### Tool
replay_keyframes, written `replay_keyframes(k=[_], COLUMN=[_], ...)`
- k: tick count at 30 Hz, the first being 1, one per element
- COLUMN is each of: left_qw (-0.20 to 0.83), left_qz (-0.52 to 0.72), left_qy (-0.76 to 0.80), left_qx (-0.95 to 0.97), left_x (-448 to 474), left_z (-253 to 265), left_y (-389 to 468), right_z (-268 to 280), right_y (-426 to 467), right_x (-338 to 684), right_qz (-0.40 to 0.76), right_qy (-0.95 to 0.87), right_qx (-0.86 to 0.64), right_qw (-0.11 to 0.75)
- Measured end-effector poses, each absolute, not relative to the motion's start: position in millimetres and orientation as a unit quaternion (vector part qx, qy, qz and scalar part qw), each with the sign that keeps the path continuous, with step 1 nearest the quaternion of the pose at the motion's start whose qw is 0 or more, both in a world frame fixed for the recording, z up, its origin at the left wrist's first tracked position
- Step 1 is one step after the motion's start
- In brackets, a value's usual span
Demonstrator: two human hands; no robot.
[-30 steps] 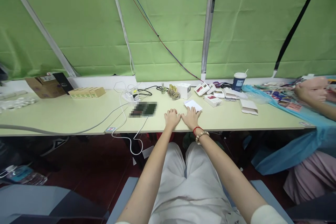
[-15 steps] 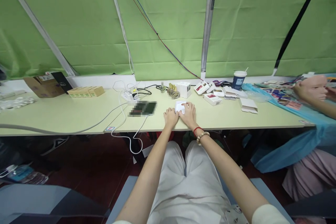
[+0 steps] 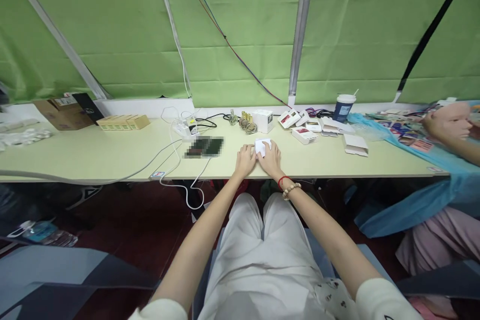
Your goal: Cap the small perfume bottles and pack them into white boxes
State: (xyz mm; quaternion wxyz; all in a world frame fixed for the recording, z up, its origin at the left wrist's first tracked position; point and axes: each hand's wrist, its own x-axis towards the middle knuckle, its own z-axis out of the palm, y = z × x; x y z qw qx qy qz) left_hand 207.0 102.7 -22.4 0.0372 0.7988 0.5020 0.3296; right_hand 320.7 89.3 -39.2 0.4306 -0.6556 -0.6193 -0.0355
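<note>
A small white box (image 3: pixel 262 146) lies on the table in front of me, between my two hands. My left hand (image 3: pixel 246 161) is closed at its left side, with curled fingers against its edge. From the right, my right hand (image 3: pixel 270 161) grips the same box, its fingers over the right part. My fingers hide the near side and much of its shape. Beyond my hands stand a taller white box (image 3: pixel 262 121) and a cluster of gold-coloured metal pieces (image 3: pixel 247 124).
Several white boxes with red labels (image 3: pixel 304 135), an open white carton (image 3: pixel 355 145) and a lidded cup (image 3: pixel 344 108) stand right. Left are a power strip (image 3: pixel 182 129), cables, yellowish boxes (image 3: pixel 123 122) and a cardboard box (image 3: pixel 62 114). Another person's hand (image 3: pixel 431 122) holds a face-shaped form (image 3: pixel 453 119).
The camera view has shifted slightly. My right hand has drawn back a little on the small white box, so more of its top shows. Both hands stay at it.
</note>
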Motion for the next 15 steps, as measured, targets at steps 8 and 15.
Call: replay_keyframes(k=[8,15], left_qw=[0.016,-0.156], left_qz=[0.364,0.369], left_qy=[0.330,0.120], left_qx=[0.871,0.908], left_x=[156.5,94.7], left_z=[-22.6,76.3], left_y=[21.3,-106.2], right_z=[-34.2,56.0], right_y=[33.5,-82.1], right_x=[361.9,389.9], right_qz=[0.122,0.185], right_qy=[-0.615,-0.727], right_qx=[-0.570,-0.440], right_qw=[0.531,0.494])
